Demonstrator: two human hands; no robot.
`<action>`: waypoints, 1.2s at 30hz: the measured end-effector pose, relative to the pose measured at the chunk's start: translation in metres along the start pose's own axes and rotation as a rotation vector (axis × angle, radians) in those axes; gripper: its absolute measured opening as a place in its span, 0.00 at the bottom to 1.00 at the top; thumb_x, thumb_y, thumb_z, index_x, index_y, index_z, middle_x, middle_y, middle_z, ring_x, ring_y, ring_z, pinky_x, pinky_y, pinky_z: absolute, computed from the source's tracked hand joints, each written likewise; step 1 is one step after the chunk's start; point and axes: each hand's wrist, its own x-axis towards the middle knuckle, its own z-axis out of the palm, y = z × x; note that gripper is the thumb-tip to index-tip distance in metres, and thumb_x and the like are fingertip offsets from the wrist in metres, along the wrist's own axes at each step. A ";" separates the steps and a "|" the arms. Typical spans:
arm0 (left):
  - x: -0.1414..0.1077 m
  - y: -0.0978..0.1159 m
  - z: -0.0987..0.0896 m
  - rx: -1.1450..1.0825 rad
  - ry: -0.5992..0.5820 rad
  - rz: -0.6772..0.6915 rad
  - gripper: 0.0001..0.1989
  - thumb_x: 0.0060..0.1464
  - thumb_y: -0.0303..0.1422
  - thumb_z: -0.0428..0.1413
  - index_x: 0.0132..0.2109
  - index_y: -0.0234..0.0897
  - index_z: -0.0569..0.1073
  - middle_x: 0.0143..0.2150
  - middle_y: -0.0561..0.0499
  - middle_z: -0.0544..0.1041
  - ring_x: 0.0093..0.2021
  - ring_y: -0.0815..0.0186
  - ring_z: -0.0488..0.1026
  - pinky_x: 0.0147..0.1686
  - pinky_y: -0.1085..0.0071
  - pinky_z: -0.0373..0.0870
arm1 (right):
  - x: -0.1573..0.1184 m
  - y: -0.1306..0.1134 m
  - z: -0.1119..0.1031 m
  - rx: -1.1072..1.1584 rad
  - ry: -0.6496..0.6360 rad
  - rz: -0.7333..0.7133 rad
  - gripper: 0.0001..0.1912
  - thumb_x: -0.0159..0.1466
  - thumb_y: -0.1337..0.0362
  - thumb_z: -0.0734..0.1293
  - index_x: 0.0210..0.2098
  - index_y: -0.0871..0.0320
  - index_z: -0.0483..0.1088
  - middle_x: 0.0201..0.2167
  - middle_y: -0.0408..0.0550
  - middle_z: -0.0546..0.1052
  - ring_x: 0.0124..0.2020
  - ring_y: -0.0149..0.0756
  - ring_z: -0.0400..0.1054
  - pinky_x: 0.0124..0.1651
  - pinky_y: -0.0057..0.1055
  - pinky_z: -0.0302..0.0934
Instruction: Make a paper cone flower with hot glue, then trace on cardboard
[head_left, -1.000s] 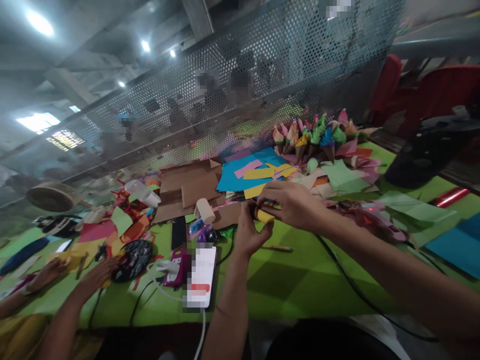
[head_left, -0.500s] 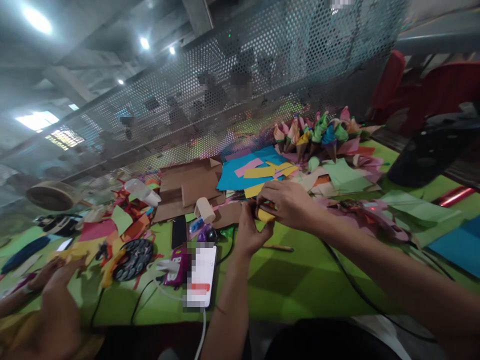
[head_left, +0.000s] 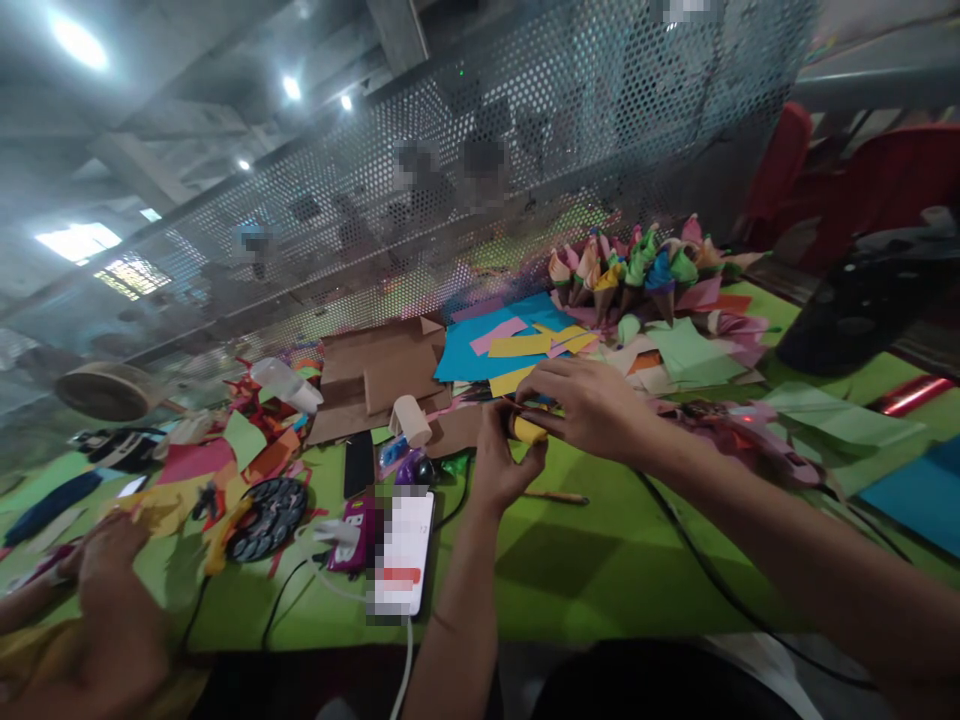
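left hand (head_left: pixel 508 455), yellow piece (head_left: pixel 530 431) partly hidden

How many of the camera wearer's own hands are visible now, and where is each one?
2. The left hand holds the small yellow piece; the right hand curls over it from the right side. Some fingertips are hidden.

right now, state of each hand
Left hand: closed, holding the yellow piece.
Right hand: bent at the yellow piece; whether it holds anything cannot be told.
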 end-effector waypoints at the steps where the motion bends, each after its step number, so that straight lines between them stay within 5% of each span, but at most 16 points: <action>1: 0.000 0.000 0.000 -0.003 0.000 0.001 0.17 0.55 0.34 0.58 0.49 0.40 0.61 0.41 0.51 0.68 0.39 0.65 0.68 0.41 0.68 0.67 | 0.000 0.000 -0.001 0.020 0.022 0.010 0.04 0.64 0.64 0.68 0.35 0.58 0.74 0.33 0.49 0.78 0.34 0.36 0.68 0.34 0.30 0.52; 9: 0.000 -0.005 0.000 -0.017 0.042 -0.006 0.17 0.55 0.33 0.57 0.50 0.41 0.62 0.44 0.49 0.68 0.42 0.65 0.68 0.43 0.68 0.68 | -0.004 0.004 -0.011 0.291 0.207 0.111 0.09 0.67 0.63 0.65 0.33 0.57 0.76 0.29 0.47 0.78 0.30 0.33 0.68 0.35 0.28 0.59; 13: 0.001 -0.013 0.003 -0.051 0.081 -0.028 0.17 0.55 0.34 0.57 0.50 0.42 0.62 0.45 0.49 0.68 0.46 0.63 0.69 0.47 0.67 0.68 | -0.009 0.008 -0.007 0.356 0.172 0.221 0.14 0.67 0.59 0.65 0.28 0.58 0.75 0.24 0.46 0.77 0.27 0.33 0.68 0.31 0.28 0.57; 19: 0.001 -0.017 0.004 -0.139 0.146 -0.064 0.16 0.56 0.39 0.58 0.49 0.43 0.62 0.44 0.50 0.68 0.45 0.63 0.70 0.46 0.67 0.69 | -0.016 0.008 0.003 0.365 0.110 0.318 0.09 0.63 0.61 0.67 0.29 0.58 0.74 0.26 0.45 0.77 0.25 0.31 0.67 0.29 0.27 0.56; 28: 0.000 -0.030 0.010 -0.328 0.154 -0.189 0.22 0.55 0.50 0.57 0.49 0.44 0.62 0.44 0.50 0.70 0.43 0.65 0.71 0.44 0.67 0.71 | -0.021 -0.002 0.009 0.426 0.118 0.278 0.06 0.64 0.68 0.66 0.35 0.57 0.76 0.33 0.48 0.81 0.32 0.34 0.73 0.35 0.28 0.63; 36: -0.001 -0.031 0.010 -0.581 0.144 -0.266 0.24 0.49 0.47 0.65 0.48 0.43 0.67 0.43 0.52 0.71 0.39 0.68 0.69 0.42 0.71 0.68 | -0.023 0.001 0.016 0.471 0.139 0.214 0.08 0.63 0.71 0.66 0.37 0.55 0.78 0.35 0.47 0.82 0.36 0.35 0.76 0.39 0.28 0.66</action>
